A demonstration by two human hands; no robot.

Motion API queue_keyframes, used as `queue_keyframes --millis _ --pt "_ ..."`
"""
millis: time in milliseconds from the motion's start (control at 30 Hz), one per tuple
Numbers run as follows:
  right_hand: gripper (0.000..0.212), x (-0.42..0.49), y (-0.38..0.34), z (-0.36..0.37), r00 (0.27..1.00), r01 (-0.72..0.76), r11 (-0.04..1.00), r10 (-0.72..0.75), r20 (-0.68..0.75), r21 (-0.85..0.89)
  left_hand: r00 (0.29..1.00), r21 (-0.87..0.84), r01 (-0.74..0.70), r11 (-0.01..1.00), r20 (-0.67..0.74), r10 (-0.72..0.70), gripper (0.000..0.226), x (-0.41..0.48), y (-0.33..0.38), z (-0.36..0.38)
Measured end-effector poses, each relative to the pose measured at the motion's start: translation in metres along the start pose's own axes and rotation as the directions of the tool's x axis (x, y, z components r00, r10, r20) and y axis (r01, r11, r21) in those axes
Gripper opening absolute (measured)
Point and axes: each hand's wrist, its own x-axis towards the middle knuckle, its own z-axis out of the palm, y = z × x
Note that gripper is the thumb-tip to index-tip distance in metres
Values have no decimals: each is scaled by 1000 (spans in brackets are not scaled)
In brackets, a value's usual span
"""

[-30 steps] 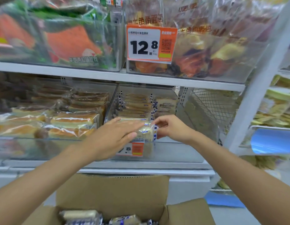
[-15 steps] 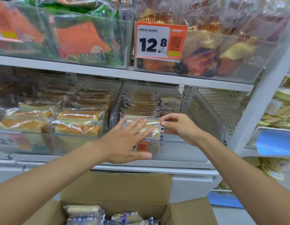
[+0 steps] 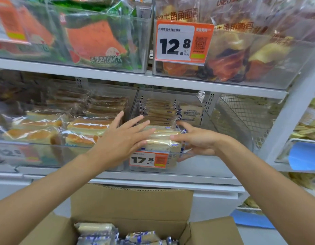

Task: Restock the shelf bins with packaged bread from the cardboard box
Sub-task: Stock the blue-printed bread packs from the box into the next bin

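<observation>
The left grip (image 3: 121,140) is spread wide, fingers straight, over one end of the stacked bread packs (image 3: 162,138) at the front of the clear bin (image 3: 206,167). The right grip (image 3: 197,140), also apart with fingers loosely extended, flanks the stack's other end. Below both grips the cardboard box (image 3: 132,202) stands open, more packs inside
</observation>
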Motion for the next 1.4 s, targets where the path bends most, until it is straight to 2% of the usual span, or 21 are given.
queue_keyframes --millis 67,133,200,300,400,500,600,667,733,833,900,967,1033,1100,1200,1300,1400 --pt "85 0 0 5 1000 13 1000 -13 -6 -10 999 -6 -29 1000 -21 29 52 -1 -1 4" --pt "84 3 -2 13 1000 16 998 -18 -25 -65 996 -73 -48 996 -74 43 58 -2 -3 8" --pt "80 7 -5 22 999 25 997 -27 -25 -75 994 -241 -32 970 -111 5 67 -1 -1 10" --pt "78 9 -4 23 1000 28 995 -28 4 -93 983 -446 25 895 -154 -104 65 0 4 12" --pt "85 6 -2 20 998 59 956 -54 26 -288 982 -359 11 933 -172 -78 58 2 8 15" --pt "86 8 1 19 998 47 831 -56 -1 -554 991 -248 44 968 -110 -74 54 3 6 11" --pt "97 8 -3 13 994 41 754 -97 -49 -656 994 -75 62 995 -84 -68 58 0 5 6" --pt "103 12 -5 10 989 24 836 -102 -112 -548 994 -4 72 997 -87 -72 54 -2 6 5" --pt "107 20 -4 16 984 72 910 -131 -121 -407 994 -32 47 998 -96 -50 54 -1 5 9" --pt "125 36 1 17 992 97 899 -123 -34 -427 988 -227 26 973 -142 -60 57 1 5 12" --pt "118 36 -2 7 995 70 929 -89 -34 -363 965 -374 106 921 -186 -187 54 2 6 14" --pt "119 36 -7 -4 973 51 946 -119 -198 -319 926 -434 226 872 -182 -330 54 2 8 16" --pt "127 44 -9 -9 943 -18 934 -102 -316 -356 920 -443 315 840 -75 -385 59 3 12 13" --pt "112 55 -9 -3 966 -20 943 -67 -248 -332 924 -425 352 834 12 -383 63 5 13 8" --pt "92 63 -14 10 989 25 954 -68 -132 -300 934 -401 342 850 43 -355 69 5 10 6" --pt "98 62 -17 9 994 14 942 -51 -100 -336 938 -398 332 855 47 -343 68 4 9 7" --pt "100 50 -20 -3 980 102 902 -164 -115 -420 933 -410 342 846 42 -357 64 4 9 8"
